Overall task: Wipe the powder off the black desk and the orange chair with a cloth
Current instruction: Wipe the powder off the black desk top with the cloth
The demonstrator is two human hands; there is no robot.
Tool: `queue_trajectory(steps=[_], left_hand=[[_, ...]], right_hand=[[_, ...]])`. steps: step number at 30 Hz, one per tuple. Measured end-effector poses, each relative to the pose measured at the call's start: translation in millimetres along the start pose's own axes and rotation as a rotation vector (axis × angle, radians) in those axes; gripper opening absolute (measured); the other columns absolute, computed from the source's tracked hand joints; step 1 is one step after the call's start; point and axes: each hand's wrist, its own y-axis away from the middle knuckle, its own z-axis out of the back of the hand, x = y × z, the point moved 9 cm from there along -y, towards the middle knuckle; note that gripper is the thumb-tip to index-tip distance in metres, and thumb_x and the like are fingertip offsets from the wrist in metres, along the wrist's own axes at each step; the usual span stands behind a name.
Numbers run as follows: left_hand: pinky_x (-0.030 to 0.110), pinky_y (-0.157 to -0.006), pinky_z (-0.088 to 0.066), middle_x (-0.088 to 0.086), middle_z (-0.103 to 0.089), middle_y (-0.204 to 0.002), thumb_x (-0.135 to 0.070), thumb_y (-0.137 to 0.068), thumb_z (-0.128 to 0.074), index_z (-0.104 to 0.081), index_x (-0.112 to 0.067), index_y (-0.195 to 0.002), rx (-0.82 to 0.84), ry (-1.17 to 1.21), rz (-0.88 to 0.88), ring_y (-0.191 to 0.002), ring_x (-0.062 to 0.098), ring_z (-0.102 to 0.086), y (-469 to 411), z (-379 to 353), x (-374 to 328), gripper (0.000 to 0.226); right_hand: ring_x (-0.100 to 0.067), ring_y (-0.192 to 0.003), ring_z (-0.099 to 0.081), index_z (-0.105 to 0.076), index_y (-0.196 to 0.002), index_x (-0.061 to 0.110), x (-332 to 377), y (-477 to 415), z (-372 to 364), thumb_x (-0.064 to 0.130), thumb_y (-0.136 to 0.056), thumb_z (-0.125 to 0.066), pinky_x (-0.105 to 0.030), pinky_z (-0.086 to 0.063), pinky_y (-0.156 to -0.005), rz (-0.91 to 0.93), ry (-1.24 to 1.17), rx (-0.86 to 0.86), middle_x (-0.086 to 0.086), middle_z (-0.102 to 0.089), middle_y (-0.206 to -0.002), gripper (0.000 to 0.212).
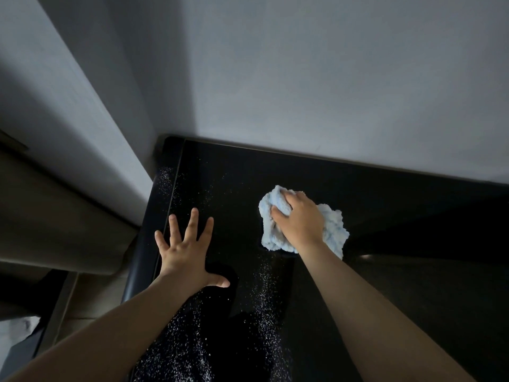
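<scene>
Two hands on the job, desk step in hand, chair not started as far as this view tells. Far left: a tan shape beside the desk, can't tell what it is. Next, the black desk [275,172], set into a wall corner, with fine white powder [179,351] speckled along its left edge strip and lying thickest at the near-left, under the left forearm.

The left hand [187,252] lies palm down on the desk near that left edge, fingers straight and spread wide apart, thumb out to the side, holding nothing. It reads as a brace.

Between the hands a second thin trail of powder runs toward the camera. Right of centre, the cloth [332,228], pale blue and fluffy, sits bunched on the desk top near the back wall. The right hand [300,219] is on top of it, fingers curled down into the pile and clamped on the cloth, pressing it to the surface. The desk right of the cloth looks dark and free of specks, though shadow there makes that hard to be sure of.

Judgement: mid-wipe, part of the desk done. The next move calls for dragging the cloth left and toward the near edge, through the centre trail and the near-left patch, and for lifting the left hand clear. The orange chair is not in view.
</scene>
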Motion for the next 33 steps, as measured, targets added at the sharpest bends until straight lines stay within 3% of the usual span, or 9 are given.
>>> queue_trajectory(steps=[14, 20, 33], left_hand=[[0.065, -0.113, 0.007, 0.002, 0.039, -0.152, -0.090, -0.057, -0.051, 0.022, -0.029, -0.149, -0.044, 0.012, -0.069, -0.139, 0.038, 0.032, 15, -1, -6, 0.132], [0.060, -0.110, 0.014, -0.002, 0.041, -0.150, -0.081, -0.062, -0.060, 0.019, -0.028, -0.150, 0.032, 0.034, -0.195, -0.137, 0.035, 0.037, 59, -28, -20, 0.130], [0.065, -0.110, 0.007, 0.000, 0.042, -0.149, -0.072, -0.058, -0.072, 0.019, -0.026, -0.150, 0.091, -0.043, -0.190, -0.137, 0.039, 0.035, 80, -52, -14, 0.137]], right_hand=[[-0.017, -0.107, -0.057, -0.060, -0.128, 0.026, -4, 45, 2, 0.043, -0.088, -0.062, -0.027, -0.045, -0.074, -0.021, 0.015, 0.021, 0.005, -0.062, -0.116, 0.044], [-0.018, -0.105, -0.058, -0.062, -0.126, 0.025, -5, 63, 3, 0.042, -0.087, -0.063, -0.030, -0.048, -0.075, -0.019, 0.005, 0.019, 0.005, -0.062, -0.114, 0.042], [-0.019, -0.092, -0.062, -0.068, -0.117, 0.021, -7, 115, 4, 0.039, -0.080, -0.072, -0.027, -0.046, -0.067, 0.004, 0.018, -0.064, 0.003, -0.066, -0.103, 0.041]])
